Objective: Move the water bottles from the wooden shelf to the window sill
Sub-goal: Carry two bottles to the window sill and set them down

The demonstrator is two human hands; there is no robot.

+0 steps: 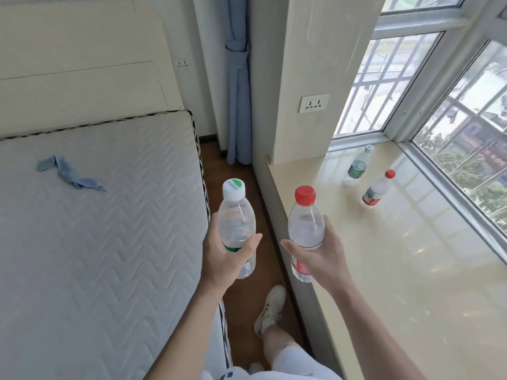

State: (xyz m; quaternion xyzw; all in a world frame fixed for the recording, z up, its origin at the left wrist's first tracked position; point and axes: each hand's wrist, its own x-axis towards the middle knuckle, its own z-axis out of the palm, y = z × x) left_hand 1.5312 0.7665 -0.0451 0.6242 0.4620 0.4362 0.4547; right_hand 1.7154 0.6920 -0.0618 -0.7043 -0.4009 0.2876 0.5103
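My left hand [223, 255] grips a clear water bottle with a white cap and green label [236, 215], held upright over the gap between bed and sill. My right hand [319, 255] grips a clear bottle with a red cap and red label [305, 215], upright near the sill's left edge. On the glossy beige window sill [397, 256] stand two more bottles: a green-labelled one [359, 165] by the window corner and a red-capped one [377, 189] to its right. The wooden shelf is not in view.
A bare quilted mattress [96, 229] with a blue cloth [68, 174] fills the left. A strip of wooden floor [241, 297] runs between bed and sill, with my shoe [270, 308] on it. A tied blue curtain [238, 105] hangs in the corner. A wall socket [313, 103] sits above the sill.
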